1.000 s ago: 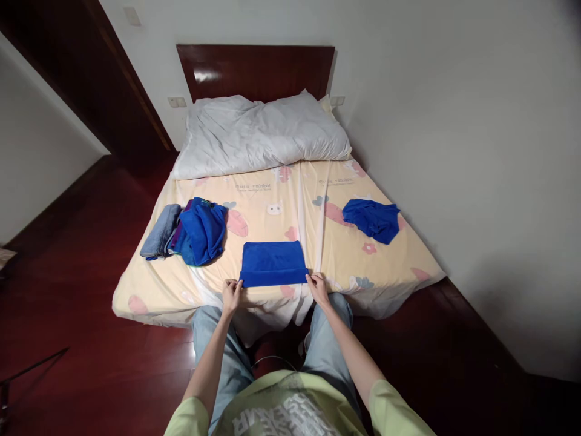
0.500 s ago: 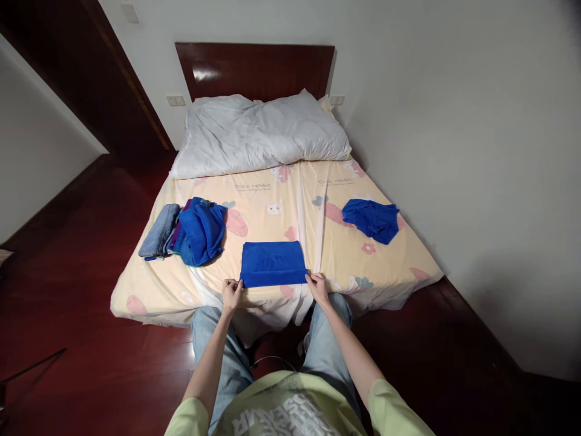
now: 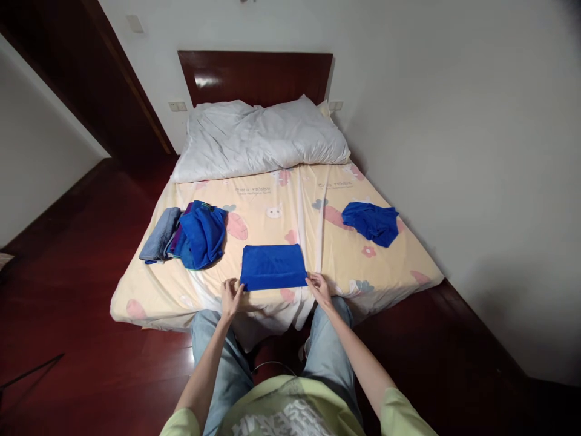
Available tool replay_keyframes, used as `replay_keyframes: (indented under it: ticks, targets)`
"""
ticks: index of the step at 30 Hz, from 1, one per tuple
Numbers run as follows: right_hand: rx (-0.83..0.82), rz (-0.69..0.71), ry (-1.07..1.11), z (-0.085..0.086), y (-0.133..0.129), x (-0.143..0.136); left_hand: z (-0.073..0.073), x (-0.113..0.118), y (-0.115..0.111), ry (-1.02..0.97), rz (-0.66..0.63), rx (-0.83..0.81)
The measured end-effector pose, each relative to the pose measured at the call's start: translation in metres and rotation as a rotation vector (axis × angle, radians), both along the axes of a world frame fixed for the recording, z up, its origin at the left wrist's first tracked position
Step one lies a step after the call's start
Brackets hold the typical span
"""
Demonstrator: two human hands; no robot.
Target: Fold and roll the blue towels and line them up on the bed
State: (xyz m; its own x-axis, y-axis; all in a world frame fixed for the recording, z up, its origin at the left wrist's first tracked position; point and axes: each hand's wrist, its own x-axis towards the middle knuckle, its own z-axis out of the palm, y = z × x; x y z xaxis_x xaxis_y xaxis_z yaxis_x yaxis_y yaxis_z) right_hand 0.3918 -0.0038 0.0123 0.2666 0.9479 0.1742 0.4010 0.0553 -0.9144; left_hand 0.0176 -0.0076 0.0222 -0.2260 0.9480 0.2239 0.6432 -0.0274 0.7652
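Note:
A folded blue towel lies flat on the bed near its front edge, with a narrow folded band along the side closest to me. My left hand is at the towel's near left corner, thumb and fingertips on it. At the near right corner, my right hand pinches the cloth between thumb and fingers. Left of these, a crumpled blue cloth rests against a purple cloth and a grey-blue folded towel. Another crumpled blue cloth lies to the right.
The bed has a yellow patterned sheet. A white pillow or quilt lies against the dark wooden headboard. A wall runs along the right side. Dark red floor shows at the left.
My left thumb and fingers have spread slightly at the towel's corner. My right hand has barely shifted. The towel stays in place, and the whole view has tilted a little.

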Motion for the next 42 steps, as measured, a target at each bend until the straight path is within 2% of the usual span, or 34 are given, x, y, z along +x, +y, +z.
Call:
replay_keyframes:
  ticks: [2,5,7,9,12,17,22,26,31,37,42]
  targets:
    - [0.06,0.058,-0.083,0.012,-0.007,0.001,0.009,-0.001,-0.004,0.094,-0.122,0.054]
    - [0.127,0.231,-0.285,0.031,-0.016,0.0,0.017,-0.002,-0.005,0.276,-0.405,0.043]
    - [0.128,0.352,-0.412,0.037,-0.018,-0.002,0.017,-0.002,-0.001,0.39,-0.561,0.021]
    - [0.125,0.444,-0.528,0.035,-0.017,-0.004,0.012,-0.001,0.004,0.475,-0.642,0.004]
    - [0.126,0.486,-0.665,0.023,-0.012,-0.006,0.002,0.003,0.011,0.565,-0.648,-0.04]
    - [0.147,0.418,-0.78,0.004,-0.005,-0.009,-0.009,0.008,0.015,0.654,-0.586,-0.066]
    - [0.153,0.363,-0.836,-0.003,0.0,-0.013,-0.014,0.004,0.018,0.727,-0.535,-0.029]
    - [0.155,0.335,-0.846,-0.007,0.001,-0.013,-0.016,0.0,0.017,0.758,-0.546,-0.01]
    - [0.161,0.365,-0.834,-0.004,-0.001,-0.009,-0.015,-0.003,0.013,0.763,-0.563,-0.012]
    - [0.156,0.449,-0.763,0.01,-0.011,-0.003,-0.005,-0.008,0.003,0.76,-0.602,-0.035]
    - [0.14,0.595,-0.608,0.016,-0.026,0.008,0.003,-0.024,-0.013,0.619,-0.664,-0.07]
